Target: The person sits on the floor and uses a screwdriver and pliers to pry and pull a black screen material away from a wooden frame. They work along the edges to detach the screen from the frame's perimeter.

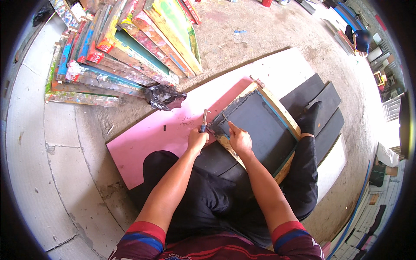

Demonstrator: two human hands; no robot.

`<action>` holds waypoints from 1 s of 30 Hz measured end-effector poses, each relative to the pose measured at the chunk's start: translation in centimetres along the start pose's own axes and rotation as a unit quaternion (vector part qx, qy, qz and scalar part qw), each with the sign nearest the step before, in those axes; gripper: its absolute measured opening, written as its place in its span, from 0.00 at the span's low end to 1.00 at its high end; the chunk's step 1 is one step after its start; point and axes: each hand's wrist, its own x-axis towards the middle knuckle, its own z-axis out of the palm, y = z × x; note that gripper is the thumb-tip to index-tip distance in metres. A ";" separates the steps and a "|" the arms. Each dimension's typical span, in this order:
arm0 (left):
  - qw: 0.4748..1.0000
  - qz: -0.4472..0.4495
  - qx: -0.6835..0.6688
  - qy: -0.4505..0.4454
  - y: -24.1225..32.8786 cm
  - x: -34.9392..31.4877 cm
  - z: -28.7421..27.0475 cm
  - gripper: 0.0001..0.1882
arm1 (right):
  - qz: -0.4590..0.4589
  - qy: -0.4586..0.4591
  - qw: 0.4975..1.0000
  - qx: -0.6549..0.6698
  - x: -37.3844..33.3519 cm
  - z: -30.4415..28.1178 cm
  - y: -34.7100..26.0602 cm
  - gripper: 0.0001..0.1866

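Note:
My left hand [197, 139] is wrapped round the dark handle of a small hand tool [204, 120]; its narrow metal end points away from me, and I cannot make out its exact kind. My right hand [241, 139] is closed over the near left corner of a wooden screen-printing frame [280, 111], with a thin dark rod [225, 117] sticking out past the fingers. Dark mesh [259, 125] fills the frame, with rough black edging along its left side. The frame lies tilted by my bent right leg.
Beneath the frame is a pink and white board [143, 151], with black sheets [323, 97] at its right. Many paint-stained frames [130, 54] lean together at the upper left, beside a crumpled black plastic bag [165, 97]. Another person [360, 42] is far off at the upper right.

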 end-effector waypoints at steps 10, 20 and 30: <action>1.000 0.006 0.014 -0.010 -0.3 0.5 -0.3 0.41 | 0.360 -0.173 0.664 0.633 1.1 -1.0 0.9 0.19; 0.999 -0.015 -0.037 -0.025 0.3 0.0 -0.2 0.41 | 0.037 0.031 0.998 0.031 -2.6 -1.1 -1.6 0.16; 0.999 -0.024 -0.043 -0.021 -0.4 0.4 -0.2 0.41 | 0.035 0.003 0.999 -0.021 -3.0 -1.9 -3.1 0.18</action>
